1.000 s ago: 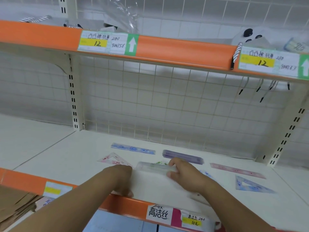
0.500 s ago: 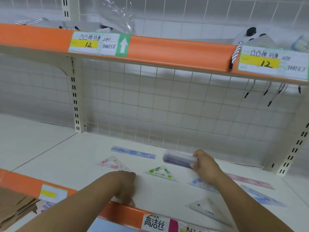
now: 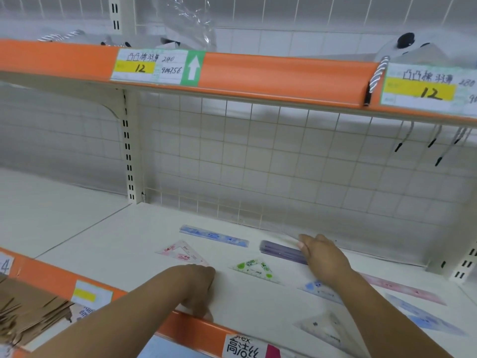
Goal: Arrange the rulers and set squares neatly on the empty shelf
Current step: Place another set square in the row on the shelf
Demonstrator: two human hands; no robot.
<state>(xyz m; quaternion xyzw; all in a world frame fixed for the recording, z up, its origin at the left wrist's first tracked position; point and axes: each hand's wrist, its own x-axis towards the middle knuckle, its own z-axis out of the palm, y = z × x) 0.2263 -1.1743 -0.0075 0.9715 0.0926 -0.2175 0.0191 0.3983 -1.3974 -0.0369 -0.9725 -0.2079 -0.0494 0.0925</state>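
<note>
On the white shelf point(image 3: 108, 244) lie a blue ruler point(image 3: 214, 236), a pink set square point(image 3: 183, 253), a green set square point(image 3: 254, 270) and a purple ruler point(image 3: 280, 250) with a clear one on top of it. My right hand point(image 3: 322, 257) covers the right end of that pair, fingers curled over it. My left hand point(image 3: 198, 288) rests on the shelf by its front edge, next to the pink set square, holding nothing. Further right lie a blue set square point(image 3: 320, 290), a pink ruler point(image 3: 405, 289), a second blue set square point(image 3: 426, 316) and a clear set square point(image 3: 322, 329).
A wire grid back panel point(image 3: 284, 164) closes the shelf behind. The orange-edged upper shelf point(image 3: 271, 76) hangs overhead with price labels. A slotted upright point(image 3: 129, 151) stands at the left. Brown cardboard point(image 3: 23, 311) lies lower left.
My right hand carried the clear ruler from the shelf front back onto the purple ruler and lowered it there. The green set square came into sight. My left hand stayed.
</note>
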